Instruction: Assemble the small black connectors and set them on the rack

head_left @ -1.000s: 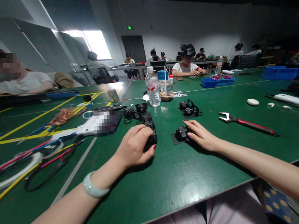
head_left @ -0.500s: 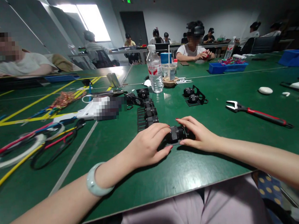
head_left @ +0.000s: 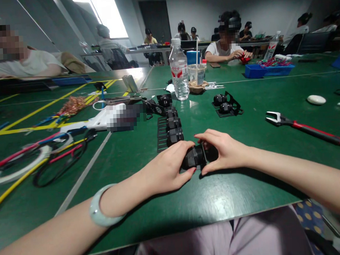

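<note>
A black ribbed part point(head_left: 194, 156) on a flat black plate lies on the green table point(head_left: 173, 210) between my hands. My left hand point(head_left: 166, 167) is closed round its left side, thumb at the front. My right hand point(head_left: 225, 149) grips the plate's upright right end between thumb and fingers. Just beyond my left hand runs a row of black ribbed parts point(head_left: 174, 123) beside a slotted black strip. Another black bracket with two round parts point(head_left: 225, 105) sits farther back to the right.
Behind stand a water bottle point(head_left: 179, 72) and a cup with a straw point(head_left: 196, 73). Right lies a red-and-black wrench point(head_left: 313, 130), with a white oval object point(head_left: 316, 99) beyond. Cables point(head_left: 33, 159) and a white tool point(head_left: 102, 119) are at left. People sit around.
The view has shifted slightly. My right hand has moved closer to my left and now grips the plate's right end more tightly. The black part has tilted slightly between my hands.
</note>
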Demonstrator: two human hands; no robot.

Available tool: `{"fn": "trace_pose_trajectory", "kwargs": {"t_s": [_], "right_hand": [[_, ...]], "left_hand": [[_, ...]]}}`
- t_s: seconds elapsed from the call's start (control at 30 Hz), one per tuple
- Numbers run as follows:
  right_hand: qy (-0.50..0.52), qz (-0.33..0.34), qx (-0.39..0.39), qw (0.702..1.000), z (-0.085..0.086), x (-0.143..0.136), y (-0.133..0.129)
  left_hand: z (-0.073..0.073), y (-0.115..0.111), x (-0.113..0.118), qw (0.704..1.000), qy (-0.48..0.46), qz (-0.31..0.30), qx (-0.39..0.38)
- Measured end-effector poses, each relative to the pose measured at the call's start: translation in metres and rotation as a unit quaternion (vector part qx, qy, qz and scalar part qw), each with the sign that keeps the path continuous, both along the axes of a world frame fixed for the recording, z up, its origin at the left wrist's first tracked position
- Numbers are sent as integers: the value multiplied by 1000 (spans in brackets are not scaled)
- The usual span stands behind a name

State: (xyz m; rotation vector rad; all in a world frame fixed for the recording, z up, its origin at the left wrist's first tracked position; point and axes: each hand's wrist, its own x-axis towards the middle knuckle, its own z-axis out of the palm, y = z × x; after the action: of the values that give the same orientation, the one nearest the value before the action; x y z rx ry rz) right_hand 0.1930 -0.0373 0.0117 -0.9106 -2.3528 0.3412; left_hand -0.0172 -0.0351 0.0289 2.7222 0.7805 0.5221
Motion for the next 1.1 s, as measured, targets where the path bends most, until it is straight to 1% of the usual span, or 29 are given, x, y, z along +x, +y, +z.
{"fn": "trace_pose_trajectory", "kwargs": {"t_s": [0.13, 0.27, 0.47, 0.73, 1.1], "right_hand": [[16, -5, -16, 1000, -6, 5, -7], [34, -12, -31, 999, -7, 6, -10], [37, -10, -33, 999, -7, 6, -10], [30, -1, -34, 999, -7, 8, -10], [35, 6, -31, 999, -6, 7, -11]], "left_hand": [[-3, 0, -3, 1000, 1, 0, 12], [-4, 1, -5, 1000, -5, 1, 21], [-4, 4, -6, 1000, 9, -25, 0], [-6, 3, -6, 1000, -16, -4, -4], [-4, 3, -6, 1000, -4, 8, -5]]}}
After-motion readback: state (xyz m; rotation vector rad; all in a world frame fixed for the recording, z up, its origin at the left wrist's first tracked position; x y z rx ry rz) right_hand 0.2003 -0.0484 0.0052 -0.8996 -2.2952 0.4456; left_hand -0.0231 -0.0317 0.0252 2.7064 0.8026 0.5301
